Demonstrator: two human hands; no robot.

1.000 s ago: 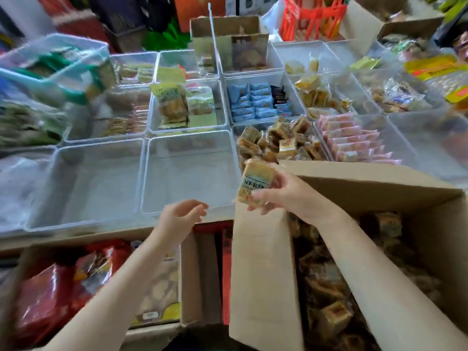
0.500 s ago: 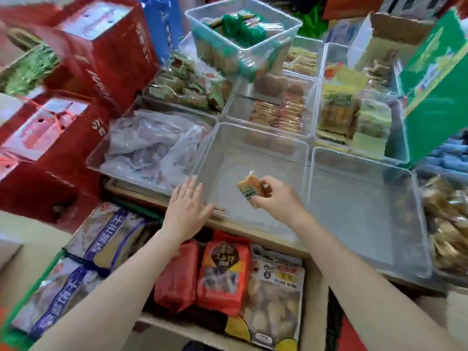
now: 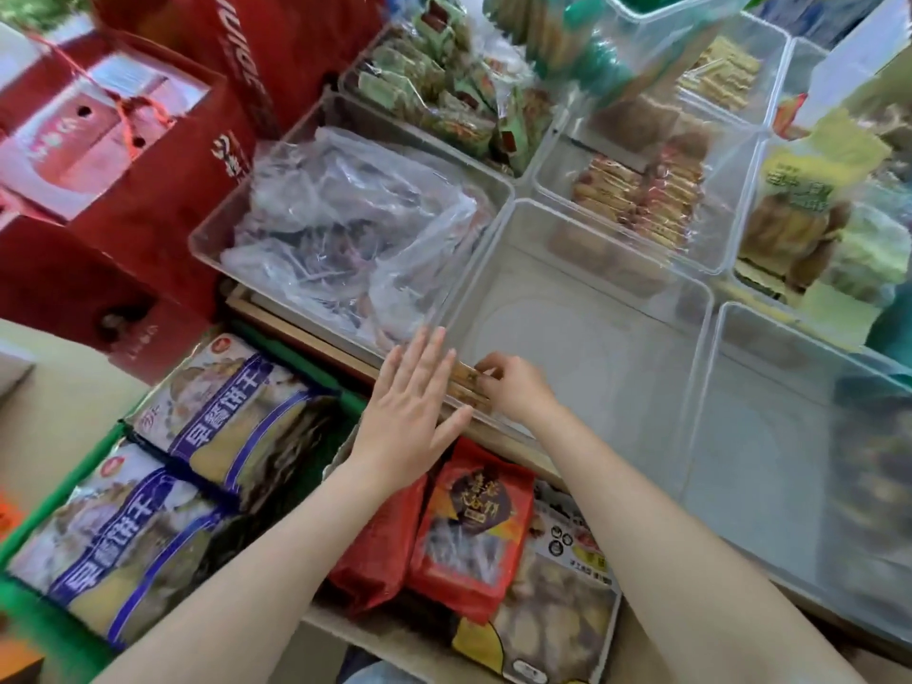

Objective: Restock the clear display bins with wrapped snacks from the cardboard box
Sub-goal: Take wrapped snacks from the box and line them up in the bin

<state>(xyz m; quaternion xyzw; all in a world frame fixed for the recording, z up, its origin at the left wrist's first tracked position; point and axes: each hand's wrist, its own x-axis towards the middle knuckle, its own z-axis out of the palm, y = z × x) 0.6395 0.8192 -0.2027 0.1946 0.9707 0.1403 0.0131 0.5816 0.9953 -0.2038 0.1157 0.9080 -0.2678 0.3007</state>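
Head view, right hand [image 3: 518, 392] pinching half-hidden wrapped snack [image 3: 466, 382] in clear bin [image 3: 582, 338], left hand [image 3: 412, 422] flat, fingers straight.

The near display bin [image 3: 592, 308] is clear, smooth, glossy plastic. The bin to its left holds crinkled transparent plastic bags [image 3: 355, 229]. Near left, glossy printed film packets [image 3: 232, 407] shine. Far left, red cardboard boxes [image 3: 123, 155] look matt.

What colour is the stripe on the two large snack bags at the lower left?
Purple-blue, with white characters, on the large snack bags; head view.
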